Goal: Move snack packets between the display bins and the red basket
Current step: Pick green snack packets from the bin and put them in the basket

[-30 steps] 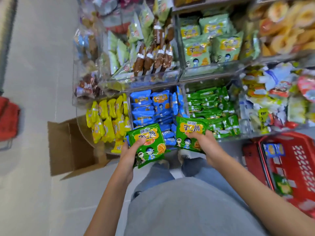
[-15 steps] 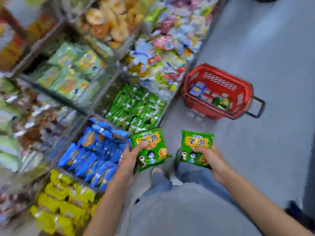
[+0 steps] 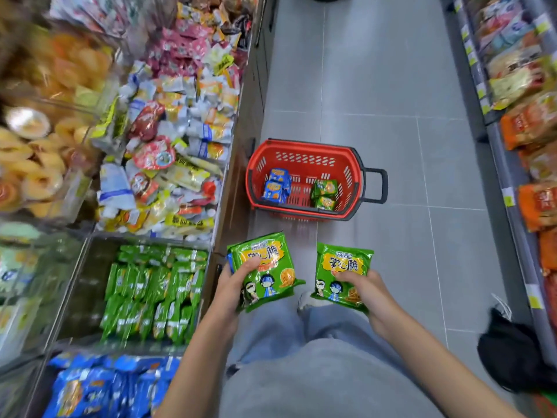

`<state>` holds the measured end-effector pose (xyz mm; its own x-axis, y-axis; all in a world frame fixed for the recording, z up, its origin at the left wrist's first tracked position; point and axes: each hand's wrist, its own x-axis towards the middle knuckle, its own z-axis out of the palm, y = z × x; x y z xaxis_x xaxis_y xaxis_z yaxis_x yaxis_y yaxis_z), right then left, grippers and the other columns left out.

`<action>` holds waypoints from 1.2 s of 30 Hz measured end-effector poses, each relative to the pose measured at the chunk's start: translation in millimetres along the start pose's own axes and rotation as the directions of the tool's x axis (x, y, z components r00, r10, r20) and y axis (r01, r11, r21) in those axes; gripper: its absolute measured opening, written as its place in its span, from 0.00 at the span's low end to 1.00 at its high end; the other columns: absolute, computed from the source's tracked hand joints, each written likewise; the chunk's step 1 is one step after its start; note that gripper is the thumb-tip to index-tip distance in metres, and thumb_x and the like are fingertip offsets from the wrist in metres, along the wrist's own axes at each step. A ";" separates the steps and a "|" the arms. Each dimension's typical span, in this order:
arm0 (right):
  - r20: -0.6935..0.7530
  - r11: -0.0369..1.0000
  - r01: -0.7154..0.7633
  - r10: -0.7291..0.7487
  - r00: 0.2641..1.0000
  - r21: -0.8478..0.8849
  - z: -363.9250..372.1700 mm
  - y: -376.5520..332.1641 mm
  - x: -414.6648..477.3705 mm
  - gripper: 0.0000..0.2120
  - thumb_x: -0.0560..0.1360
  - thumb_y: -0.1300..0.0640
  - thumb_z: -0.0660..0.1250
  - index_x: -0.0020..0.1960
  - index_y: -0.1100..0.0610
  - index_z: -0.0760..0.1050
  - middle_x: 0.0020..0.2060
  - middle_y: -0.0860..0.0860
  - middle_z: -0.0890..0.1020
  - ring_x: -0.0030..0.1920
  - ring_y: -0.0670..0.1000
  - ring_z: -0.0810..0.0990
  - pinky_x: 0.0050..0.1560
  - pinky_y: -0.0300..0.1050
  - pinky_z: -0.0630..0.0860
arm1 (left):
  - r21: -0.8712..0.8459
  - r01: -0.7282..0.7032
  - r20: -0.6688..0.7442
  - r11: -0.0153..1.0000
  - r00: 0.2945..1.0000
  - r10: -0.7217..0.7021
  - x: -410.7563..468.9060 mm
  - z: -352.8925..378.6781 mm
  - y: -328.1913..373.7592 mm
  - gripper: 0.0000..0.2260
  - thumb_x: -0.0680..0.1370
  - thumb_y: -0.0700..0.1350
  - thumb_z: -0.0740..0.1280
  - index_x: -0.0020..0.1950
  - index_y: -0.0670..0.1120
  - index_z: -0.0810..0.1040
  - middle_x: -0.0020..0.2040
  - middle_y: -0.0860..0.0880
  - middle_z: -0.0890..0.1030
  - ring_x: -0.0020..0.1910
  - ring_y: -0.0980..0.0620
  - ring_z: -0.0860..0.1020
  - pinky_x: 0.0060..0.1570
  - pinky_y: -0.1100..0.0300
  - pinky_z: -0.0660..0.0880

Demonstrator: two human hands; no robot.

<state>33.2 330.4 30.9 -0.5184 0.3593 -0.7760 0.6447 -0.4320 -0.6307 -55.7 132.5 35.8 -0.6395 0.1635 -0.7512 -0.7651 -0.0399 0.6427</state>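
Holding packets (image 3: 280, 279), tops toward red basket (image 3: 301, 143)

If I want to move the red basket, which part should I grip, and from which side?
Probably the black handle: it sticks out as an open loop from the end of the red basket that faces the open aisle. Come from above on that side and curl the fingers through the loop.

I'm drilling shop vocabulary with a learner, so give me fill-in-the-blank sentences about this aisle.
The packets gripped by the left hand and right hand are ____.
The red basket stands on the ____.
Its handle is ____.
Inside it lie green packets and ____ ones.
Missing words: green; floor; black; blue.
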 end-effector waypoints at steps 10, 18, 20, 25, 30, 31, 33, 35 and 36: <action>0.001 0.997 -0.074 0.074 0.997 0.024 12.3 -81.8 100.0 0.11 0.71 0.63 0.68 0.53 0.58 0.75 0.42 0.54 0.83 0.38 0.49 0.81 0.32 0.38 0.73 | 0.006 0.082 -0.052 0.997 0.995 -0.082 91.0 41.3 58.9 0.28 0.64 0.47 0.70 0.63 0.41 0.74 0.48 0.41 0.83 0.34 0.50 0.84 0.29 0.59 0.80; -0.103 0.982 -0.167 0.176 0.979 0.086 27.8 -144.9 224.5 0.11 0.72 0.63 0.68 0.55 0.59 0.75 0.46 0.56 0.83 0.46 0.54 0.81 0.48 0.47 0.77 | 0.166 0.131 0.002 0.977 0.991 -0.133 226.5 95.1 134.7 0.28 0.64 0.48 0.71 0.63 0.41 0.74 0.52 0.40 0.83 0.39 0.49 0.84 0.34 0.59 0.80; -0.153 0.977 -0.189 0.203 0.967 0.099 25.5 -150.4 271.3 0.17 0.71 0.61 0.69 0.59 0.59 0.73 0.53 0.57 0.81 0.54 0.58 0.79 0.59 0.54 0.74 | 0.235 0.127 0.022 0.964 0.990 -0.136 268.2 108.6 143.7 0.29 0.64 0.50 0.71 0.63 0.43 0.74 0.54 0.42 0.83 0.44 0.48 0.83 0.38 0.59 0.80; -0.268 0.976 -0.216 0.214 0.939 0.023 10.6 -124.1 411.3 0.17 0.71 0.62 0.68 0.59 0.59 0.72 0.58 0.59 0.78 0.55 0.58 0.78 0.61 0.54 0.73 | 0.277 0.166 0.015 0.946 0.984 -0.177 384.7 136.3 121.0 0.30 0.64 0.50 0.71 0.64 0.43 0.73 0.54 0.43 0.83 0.46 0.48 0.83 0.41 0.57 0.80; -0.277 0.927 -0.351 0.306 0.911 -0.131 -4.7 -64.3 550.2 0.33 0.71 0.58 0.71 0.72 0.63 0.61 0.64 0.57 0.74 0.62 0.59 0.73 0.66 0.55 0.68 | 0.344 0.202 -0.020 0.917 0.978 -0.208 498.3 146.3 62.0 0.29 0.66 0.49 0.74 0.65 0.44 0.73 0.56 0.44 0.82 0.48 0.47 0.83 0.42 0.58 0.79; -0.271 0.913 -0.366 0.311 0.911 -0.183 -6.1 -49.6 572.9 0.33 0.72 0.58 0.71 0.72 0.63 0.61 0.66 0.58 0.72 0.64 0.60 0.72 0.67 0.54 0.67 | 0.351 0.210 -0.029 0.913 0.977 -0.213 516.6 146.2 49.6 0.30 0.65 0.50 0.75 0.65 0.45 0.73 0.56 0.44 0.82 0.50 0.47 0.83 0.45 0.56 0.79; -0.271 0.881 -0.393 0.323 0.907 -0.264 -5.0 -22.5 609.5 0.32 0.73 0.57 0.70 0.71 0.65 0.61 0.69 0.60 0.69 0.67 0.60 0.69 0.67 0.51 0.65 | 0.351 0.225 -0.035 0.909 0.973 -0.227 547.6 143.6 27.1 0.32 0.64 0.52 0.74 0.66 0.45 0.73 0.57 0.45 0.82 0.53 0.46 0.82 0.51 0.53 0.78; -0.295 0.846 -0.420 0.330 0.897 -0.330 -1.6 3.7 637.5 0.30 0.74 0.57 0.69 0.71 0.63 0.61 0.68 0.60 0.69 0.66 0.60 0.70 0.65 0.49 0.67 | 0.338 0.252 -0.035 0.907 0.966 -0.255 570.0 142.4 9.1 0.35 0.63 0.54 0.72 0.68 0.45 0.71 0.59 0.45 0.81 0.55 0.47 0.81 0.56 0.52 0.77; -0.320 0.823 -0.432 0.324 0.890 -0.368 0.1 15.1 648.1 0.28 0.75 0.57 0.68 0.71 0.63 0.63 0.67 0.59 0.71 0.65 0.59 0.71 0.63 0.48 0.69 | 0.330 0.270 -0.039 0.904 0.961 -0.273 578.6 141.5 1.2 0.37 0.63 0.55 0.72 0.71 0.45 0.68 0.60 0.45 0.81 0.55 0.47 0.81 0.58 0.51 0.76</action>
<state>-293.2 556.8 -481.5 -0.0729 0.4445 -0.8928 0.9616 -0.2062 -0.1812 -416.0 366.5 -376.8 -0.4088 0.1298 -0.9033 -0.8400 0.3334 0.4281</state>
